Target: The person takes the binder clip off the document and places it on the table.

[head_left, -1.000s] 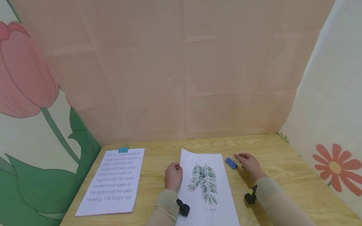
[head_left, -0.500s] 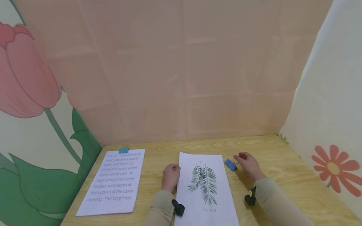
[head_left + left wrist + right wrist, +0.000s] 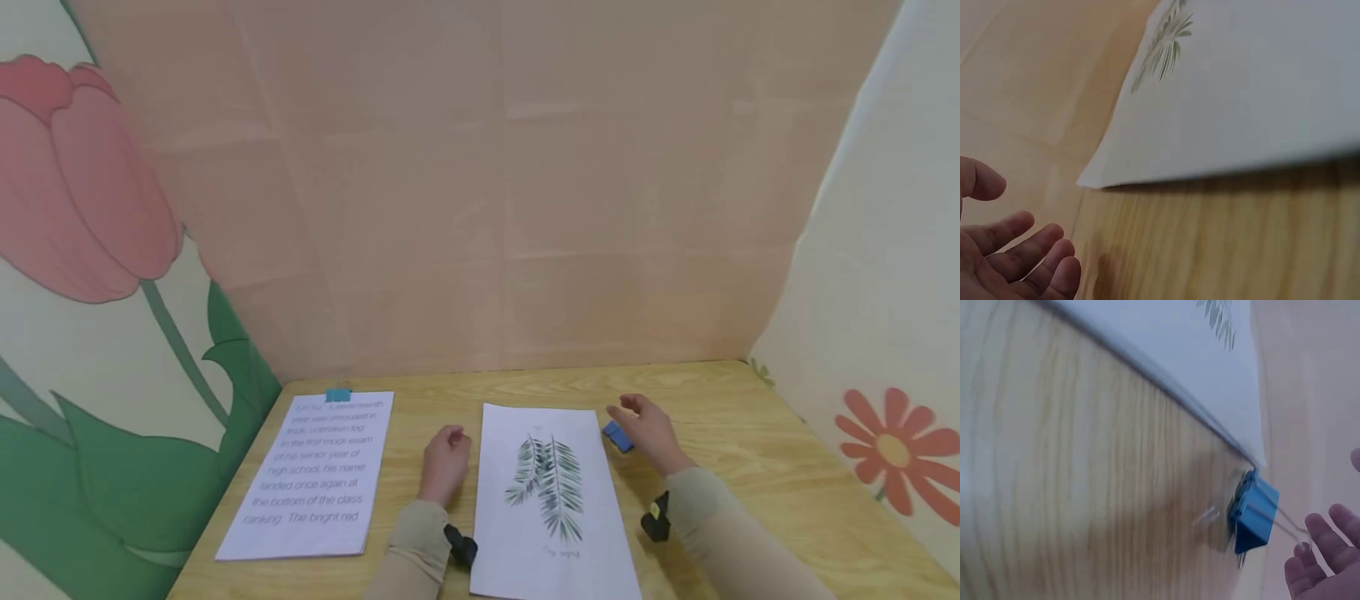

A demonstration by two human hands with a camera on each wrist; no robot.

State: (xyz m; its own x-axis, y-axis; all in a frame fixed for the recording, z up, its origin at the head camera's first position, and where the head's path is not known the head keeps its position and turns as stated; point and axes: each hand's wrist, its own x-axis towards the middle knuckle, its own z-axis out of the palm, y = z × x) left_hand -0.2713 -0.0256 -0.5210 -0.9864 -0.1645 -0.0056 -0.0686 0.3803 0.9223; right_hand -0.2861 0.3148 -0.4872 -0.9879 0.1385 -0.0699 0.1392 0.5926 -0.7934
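Note:
A stack of white paper (image 3: pixel 517 508) printed with green palm fronds lies flat on the wooden table. Just off its left edge is my left hand (image 3: pixel 446 462), fingers relaxed and holding nothing; the left wrist view shows the palm and spread fingers (image 3: pixel 1025 250) beyond a paper corner. To the right of the stack, near its far corner, sits a blue binder clip (image 3: pixel 618 436). My right hand (image 3: pixel 648 429) is over the clip's right side, its thumb apart from the fingers. In the right wrist view, the fingertips are right at the wire handle of the clip (image 3: pixel 1259 515).
On the left of the table (image 3: pixel 427 383) lies another stack of printed text pages (image 3: pixel 315 483), with a teal binder clip (image 3: pixel 337 395) on its far edge. A pinkish wall covering (image 3: pixel 495 208) rises behind the table, with flower-patterned walls on both sides.
My left hand has let go of the paper's left edge and moved off to the left; the lifted far-left corner now lies flat. My right hand has shifted left over the blue binder clip, its fingers parted.

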